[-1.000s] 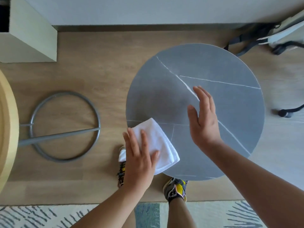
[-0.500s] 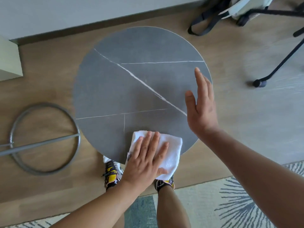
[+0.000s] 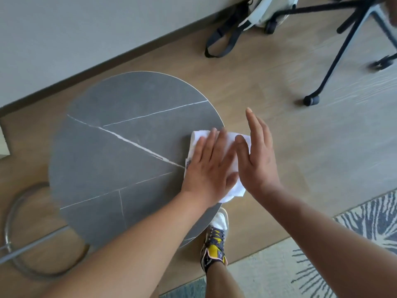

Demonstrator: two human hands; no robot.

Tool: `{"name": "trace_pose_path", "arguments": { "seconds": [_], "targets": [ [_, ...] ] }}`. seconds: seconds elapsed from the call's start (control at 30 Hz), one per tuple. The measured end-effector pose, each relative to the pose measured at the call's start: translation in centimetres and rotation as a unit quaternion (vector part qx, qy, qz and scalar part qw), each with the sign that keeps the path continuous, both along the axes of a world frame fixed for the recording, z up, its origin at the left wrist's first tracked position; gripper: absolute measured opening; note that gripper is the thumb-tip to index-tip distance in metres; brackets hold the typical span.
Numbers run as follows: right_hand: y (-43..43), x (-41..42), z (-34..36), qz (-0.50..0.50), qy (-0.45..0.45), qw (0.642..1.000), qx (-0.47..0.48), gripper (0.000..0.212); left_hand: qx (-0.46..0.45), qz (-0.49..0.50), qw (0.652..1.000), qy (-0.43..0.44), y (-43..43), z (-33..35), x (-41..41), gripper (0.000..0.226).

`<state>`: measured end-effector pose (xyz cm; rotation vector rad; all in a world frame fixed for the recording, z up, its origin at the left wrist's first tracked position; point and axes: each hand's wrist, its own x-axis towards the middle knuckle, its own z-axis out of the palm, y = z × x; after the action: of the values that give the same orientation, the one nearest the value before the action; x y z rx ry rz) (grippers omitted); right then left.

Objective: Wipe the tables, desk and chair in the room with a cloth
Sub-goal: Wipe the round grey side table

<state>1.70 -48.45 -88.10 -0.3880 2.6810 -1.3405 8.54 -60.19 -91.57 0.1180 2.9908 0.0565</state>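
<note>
Now the flat left hand [image 3: 211,166] presses a white folded cloth [image 3: 229,147] on the round grey veined stone tabletop [image 3: 129,151]; the right hand [image 3: 257,160] hovers open above the pale wood floor [image 3: 290,136].

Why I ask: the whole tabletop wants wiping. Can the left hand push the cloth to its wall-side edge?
Probably yes: the left hand presses flat on the cloth, and nothing shows on the grey tabletop between.
</note>
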Motion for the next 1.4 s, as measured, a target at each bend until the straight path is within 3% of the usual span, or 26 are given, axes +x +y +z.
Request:
{"name": "trace_pose_path", "arguments": {
  "seconds": [0.23, 0.47, 0.73, 0.97, 1.2, 1.4],
  "targets": [
    [-0.3, -3.0, -0.8, 0.007, 0.006, 1.0, 0.012, 0.058, -0.004, 0.06, 0.998, -0.012, -7.2, -0.6, -9.3, 0.075],
    [-3.9, -4.3, -0.8, 0.027, 0.005, 0.999, 0.021, 0.061, -0.015, 0.164, 0.986, -0.007, -16.4, -0.3, -10.6, 0.072],
    [-8.7, -2.7, -0.6, 0.065, 0.013, 0.998, 0.021, 0.062, -0.019, 0.319, 0.948, -0.001, -26.8, -0.9, -3.5, 0.074],
    [-13.7, -0.6, -0.3, 0.181, 0.0, 0.983, 0.042, 0.064, -0.039, 0.373, 0.927, 0.007, -25.5, -1.3, 8.2, 0.066],
    [-15.8, 0.3, -0.3, 0.194, 0.017, 0.981, 0.019, 0.063, -0.042, 0.291, 0.956, 0.014, -17.2, -0.2, 17.0, 0.064],
    [-13.9, 0.8, -0.5, 0.182, 0.031, 0.982, 0.028, 0.065, 0.011, 0.157, 0.987, 0.04, -11.2, 0.5, 16.8, 0.066]
  ]
}}
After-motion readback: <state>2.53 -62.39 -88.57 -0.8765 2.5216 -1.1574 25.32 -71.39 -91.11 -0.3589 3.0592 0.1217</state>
